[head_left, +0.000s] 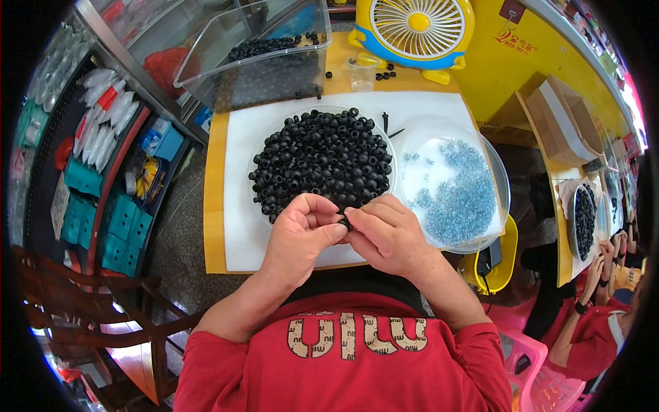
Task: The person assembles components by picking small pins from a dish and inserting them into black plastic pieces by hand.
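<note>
My left hand (302, 232) and my right hand (388, 231) meet at the near edge of a heap of black, hollow bead-like pieces (319, 158). Between the left thumb and fingers a small black bead (343, 220) shows, mostly covered by the fingertips. The right thumb and forefinger are pinched together right against it; anything they hold is too small or hidden to name. The black pieces lie piled on a round, clear-rimmed plate. Beside it on the right, a clear round tray (503, 180) holds many tiny pale-blue translucent pieces (461, 199).
A clear plastic bin (257, 65) of black pieces stands at the back left. Behind are a small clear cup (362, 74) and a yellow-blue fan (417, 31). A yellow bucket (506, 257) sits below the table's right side. Another person (597, 316) works at a table on the right.
</note>
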Motion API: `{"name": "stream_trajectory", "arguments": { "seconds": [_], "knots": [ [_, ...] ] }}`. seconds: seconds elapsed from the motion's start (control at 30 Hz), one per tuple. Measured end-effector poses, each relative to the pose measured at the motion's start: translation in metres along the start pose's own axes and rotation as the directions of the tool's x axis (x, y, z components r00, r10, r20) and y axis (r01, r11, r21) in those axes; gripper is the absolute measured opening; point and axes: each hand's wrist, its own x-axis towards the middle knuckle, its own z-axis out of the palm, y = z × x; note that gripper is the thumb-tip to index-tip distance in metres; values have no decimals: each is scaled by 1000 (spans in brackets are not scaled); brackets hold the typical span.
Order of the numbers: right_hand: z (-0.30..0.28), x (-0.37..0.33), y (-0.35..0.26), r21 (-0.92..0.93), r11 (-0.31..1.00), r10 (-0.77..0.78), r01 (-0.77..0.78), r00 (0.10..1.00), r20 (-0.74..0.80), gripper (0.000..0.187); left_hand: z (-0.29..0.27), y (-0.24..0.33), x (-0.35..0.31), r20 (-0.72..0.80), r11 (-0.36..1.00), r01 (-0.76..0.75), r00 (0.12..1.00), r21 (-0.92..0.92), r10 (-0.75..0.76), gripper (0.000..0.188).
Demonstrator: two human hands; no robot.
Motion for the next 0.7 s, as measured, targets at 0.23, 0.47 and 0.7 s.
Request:
{"name": "stream_trajectory", "arguments": {
  "seconds": [0.23,0.47,0.7],
  "knots": [
    [1,-2,0,139,985,103,-106,994,27,25,-1,4,1,4,992,-32,999,124,31,29],
    [-2,-9,1,385,845,344,-370,929,138,11,1,2,-2,35,955,-25,999,296,15,33],
    [-5,-7,2,340,901,260,-269,963,71,11,2,7,1,87,993,111,990,48,-114,27]
  ]
}}
